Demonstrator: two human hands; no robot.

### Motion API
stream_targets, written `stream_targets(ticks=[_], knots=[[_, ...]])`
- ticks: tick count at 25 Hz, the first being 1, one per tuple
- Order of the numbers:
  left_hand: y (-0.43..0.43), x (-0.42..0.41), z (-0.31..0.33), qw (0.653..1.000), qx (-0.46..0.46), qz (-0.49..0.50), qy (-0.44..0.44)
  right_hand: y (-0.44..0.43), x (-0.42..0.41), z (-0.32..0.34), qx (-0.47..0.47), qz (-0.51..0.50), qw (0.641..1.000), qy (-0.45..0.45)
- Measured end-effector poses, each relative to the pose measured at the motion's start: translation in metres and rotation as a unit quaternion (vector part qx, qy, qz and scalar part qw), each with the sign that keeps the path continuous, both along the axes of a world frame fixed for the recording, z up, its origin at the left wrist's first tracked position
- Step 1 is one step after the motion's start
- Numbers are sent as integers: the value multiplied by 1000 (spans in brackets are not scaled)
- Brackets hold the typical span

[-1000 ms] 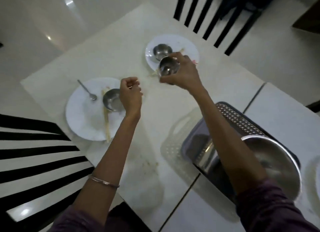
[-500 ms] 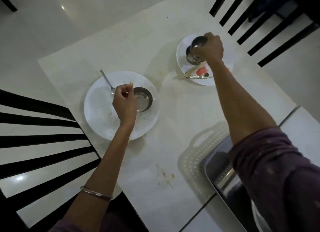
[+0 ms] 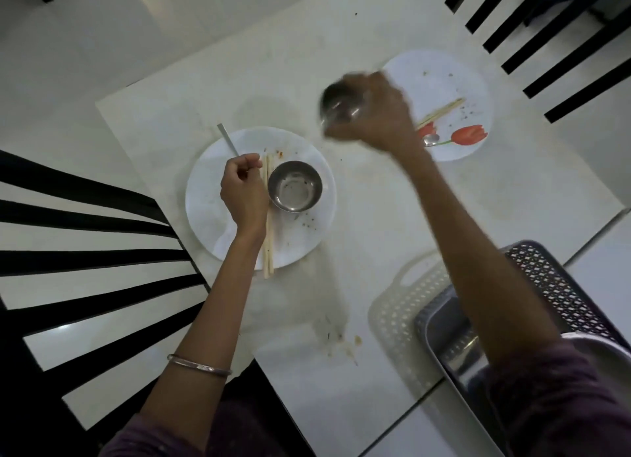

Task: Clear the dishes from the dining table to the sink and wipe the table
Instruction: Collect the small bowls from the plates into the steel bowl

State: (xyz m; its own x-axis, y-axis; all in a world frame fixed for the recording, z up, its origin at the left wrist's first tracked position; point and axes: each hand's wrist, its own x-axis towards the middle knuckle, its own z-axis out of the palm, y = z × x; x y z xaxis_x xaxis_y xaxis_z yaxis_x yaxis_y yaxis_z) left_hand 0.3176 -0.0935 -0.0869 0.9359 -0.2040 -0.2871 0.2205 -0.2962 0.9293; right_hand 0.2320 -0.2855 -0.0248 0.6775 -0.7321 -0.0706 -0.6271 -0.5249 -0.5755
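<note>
My left hand (image 3: 244, 186) is closed in a fist over the near white plate (image 3: 218, 224), and a spoon's handle (image 3: 227, 139) sticks out of it. A steel bowl (image 3: 295, 190) and a pair of chopsticks (image 3: 268, 238) lie on that plate beside the hand. My right hand (image 3: 375, 115) holds blurred stacked steel bowls (image 3: 341, 104) in the air between the two plates. The far plate (image 3: 454, 80), with a red tulip print, carries chopsticks (image 3: 442, 111) and a small spoon (image 3: 431, 140).
At the lower right a white perforated tray (image 3: 399, 320) holds a dark basket (image 3: 553, 285) with steel vessels (image 3: 454, 350) inside. Food crumbs (image 3: 341, 344) mark the table near its front edge. Black slatted chairs stand at the left (image 3: 85, 217) and at the far right (image 3: 546, 46).
My right hand has lifted the steel bowls off the far plate and swung them left. My left hand has come down onto the spoon on the near plate.
</note>
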Motion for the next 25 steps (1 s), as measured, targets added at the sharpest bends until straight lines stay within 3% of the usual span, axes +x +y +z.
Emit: stream_targets(ticks=[3, 6, 12, 15, 19, 21, 25], knots=[[9, -1, -2, 1000, 11, 10, 23, 85, 3, -18, 4, 162, 984, 72], [18, -6, -2, 999, 13, -6, 51, 102, 6, -39, 5, 167, 976, 136], [26, -23, 8, 994, -11, -39, 102, 116, -4, -33, -22, 174, 970, 169], [21, -38, 26, 989, -77, -76, 105, 118, -44, -6, -31, 72, 990, 116], [-10, -105, 61, 946, -149, -272, 99, 111, -164, 54, -45, -122, 991, 28], [-24, -158, 73, 903, -152, -384, 115, 114, -243, 74, -44, -207, 976, 48], [-21, -251, 69, 817, -98, -560, 95, 136, -370, 61, 9, -359, 911, 205]])
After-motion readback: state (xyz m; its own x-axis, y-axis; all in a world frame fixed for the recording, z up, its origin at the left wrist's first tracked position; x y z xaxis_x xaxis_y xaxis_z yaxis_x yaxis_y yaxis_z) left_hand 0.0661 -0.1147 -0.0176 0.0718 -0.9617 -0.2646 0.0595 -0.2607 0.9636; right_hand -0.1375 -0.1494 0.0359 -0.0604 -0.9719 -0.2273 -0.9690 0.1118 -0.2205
